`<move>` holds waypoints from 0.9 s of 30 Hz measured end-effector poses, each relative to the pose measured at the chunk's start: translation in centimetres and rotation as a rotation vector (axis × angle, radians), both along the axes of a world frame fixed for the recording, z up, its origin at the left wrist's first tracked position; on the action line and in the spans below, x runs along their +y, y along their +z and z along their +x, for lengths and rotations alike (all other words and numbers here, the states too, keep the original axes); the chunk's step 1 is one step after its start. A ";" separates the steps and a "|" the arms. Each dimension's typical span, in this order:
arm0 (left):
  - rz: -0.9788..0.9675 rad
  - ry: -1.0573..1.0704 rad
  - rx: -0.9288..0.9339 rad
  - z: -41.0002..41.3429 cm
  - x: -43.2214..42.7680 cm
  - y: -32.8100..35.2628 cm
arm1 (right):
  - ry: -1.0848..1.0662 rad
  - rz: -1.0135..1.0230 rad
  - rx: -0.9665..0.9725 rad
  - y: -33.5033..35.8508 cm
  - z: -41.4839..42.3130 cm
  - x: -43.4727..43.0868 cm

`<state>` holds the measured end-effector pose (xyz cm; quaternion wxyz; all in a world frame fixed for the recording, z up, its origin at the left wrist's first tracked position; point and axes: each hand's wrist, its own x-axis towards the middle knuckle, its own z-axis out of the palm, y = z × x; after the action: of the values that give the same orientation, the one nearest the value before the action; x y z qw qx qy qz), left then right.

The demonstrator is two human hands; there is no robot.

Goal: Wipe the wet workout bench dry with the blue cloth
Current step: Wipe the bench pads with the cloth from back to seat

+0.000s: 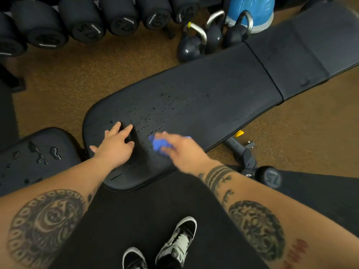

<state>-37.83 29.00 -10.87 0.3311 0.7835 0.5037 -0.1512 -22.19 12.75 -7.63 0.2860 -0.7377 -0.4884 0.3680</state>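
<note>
The left hand [114,146] lies flat and empty, bracing on the wet bench [194,98], while the right hand [180,150] presses the blue cloth [158,145] beneath its fingers

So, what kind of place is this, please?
Most likely a gym's free-weight area. A row of black dumbbells sits at the top, kettlebells stand on the floor, and a padded workout bench, wet with droplets, fills the middle.
</note>
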 end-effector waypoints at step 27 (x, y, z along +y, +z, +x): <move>-0.134 0.328 0.108 5.1 -1.8 -1.6 | -0.423 -0.314 -0.905 -3.7 6.2 -1.2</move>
<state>-32.72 27.17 -12.52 0.3753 0.6579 0.6304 -0.1701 -15.95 11.54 -11.30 0.0001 -0.9395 -0.3421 0.0153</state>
